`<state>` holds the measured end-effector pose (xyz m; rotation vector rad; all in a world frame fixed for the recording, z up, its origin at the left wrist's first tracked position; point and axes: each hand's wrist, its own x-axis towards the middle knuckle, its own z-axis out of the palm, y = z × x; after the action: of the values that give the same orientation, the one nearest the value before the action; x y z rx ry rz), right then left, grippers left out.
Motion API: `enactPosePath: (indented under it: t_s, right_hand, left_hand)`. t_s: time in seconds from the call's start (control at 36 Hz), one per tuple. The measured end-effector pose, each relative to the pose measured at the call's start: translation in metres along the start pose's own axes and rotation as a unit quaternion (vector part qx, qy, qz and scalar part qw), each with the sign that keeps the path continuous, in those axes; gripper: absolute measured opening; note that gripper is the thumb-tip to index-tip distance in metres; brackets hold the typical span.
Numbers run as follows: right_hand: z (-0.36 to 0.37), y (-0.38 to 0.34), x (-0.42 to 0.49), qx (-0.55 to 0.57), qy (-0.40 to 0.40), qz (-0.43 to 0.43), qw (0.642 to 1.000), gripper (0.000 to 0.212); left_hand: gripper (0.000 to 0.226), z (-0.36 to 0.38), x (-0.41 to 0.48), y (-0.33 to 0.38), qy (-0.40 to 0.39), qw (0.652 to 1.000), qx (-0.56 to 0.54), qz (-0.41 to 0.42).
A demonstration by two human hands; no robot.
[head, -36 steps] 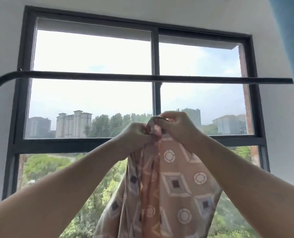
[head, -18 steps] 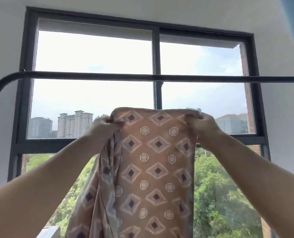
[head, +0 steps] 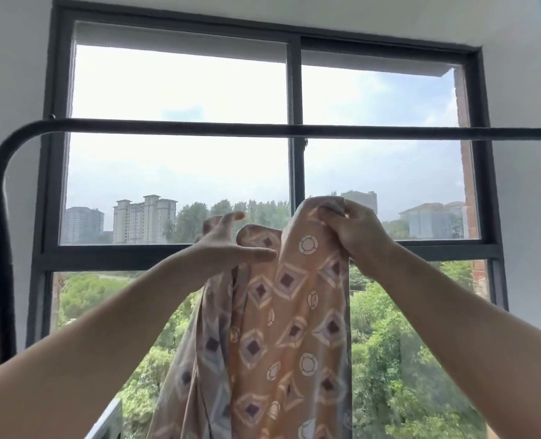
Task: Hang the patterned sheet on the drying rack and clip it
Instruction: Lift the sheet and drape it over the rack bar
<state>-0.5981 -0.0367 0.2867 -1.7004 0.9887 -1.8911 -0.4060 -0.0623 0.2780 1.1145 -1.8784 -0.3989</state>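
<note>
Right hand (head: 356, 231) raised, fingers curled, pinching top edge of sheet (head: 289, 318). Left hand (head: 228, 245) beside it, fingers spread and straight, thumb tip against upper fold of sheet, closed on nothing. Sheet hangs bunched between both forearms, bottom out of view. Rack bar (head: 199, 128) runs level above both hands, apart from sheet. Window (head: 294, 90) behind, with trees and buildings outside.

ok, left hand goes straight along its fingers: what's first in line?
Probably nothing close: the left hand points up past the sheet, below the rack bar, toward the window. Depth unclear.
</note>
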Motion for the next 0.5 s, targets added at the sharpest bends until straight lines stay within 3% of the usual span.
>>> enactPosePath:
  t_s: [0.08, 0.14, 0.19, 0.22, 0.33, 0.42, 0.5]
  right_hand:
    - [0.015, -0.001, -0.005, 0.004, -0.057, -0.019, 0.998, 0.021]
    - [0.021, 0.000, -0.005, 0.012, -0.059, -0.029, 0.998, 0.025]
    - [0.022, 0.003, -0.006, 0.024, -0.061, -0.024, 0.998, 0.020]
    - [0.020, 0.006, -0.006, 0.027, -0.077, -0.011, 0.997, 0.010]
    - [0.011, 0.022, -0.014, -0.094, -0.180, 0.116, 0.972, 0.034]
    - [0.014, 0.033, -0.024, -0.177, -0.279, 0.157, 0.931, 0.027]
    - [0.024, 0.042, -0.031, -0.201, -0.311, 0.151, 0.916, 0.017]
  left_hand:
    - [0.094, 0.018, -0.002, 0.007, -0.121, 0.992, -0.019, 0.043]
    - [0.058, 0.024, 0.001, 0.007, -0.148, 0.984, -0.085, 0.043]
    - [0.018, 0.027, 0.009, 0.003, -0.096, 0.990, -0.098, 0.042]
    - [0.013, 0.027, 0.012, 0.001, -0.067, 0.992, -0.101, 0.037]
    - [0.021, 0.024, 0.022, -0.004, 0.021, 0.986, -0.166, 0.000]
    - [0.020, 0.021, 0.028, 0.003, 0.056, 0.980, -0.189, 0.008]
    - [0.022, 0.019, 0.032, 0.013, 0.078, 0.978, -0.194, 0.025]
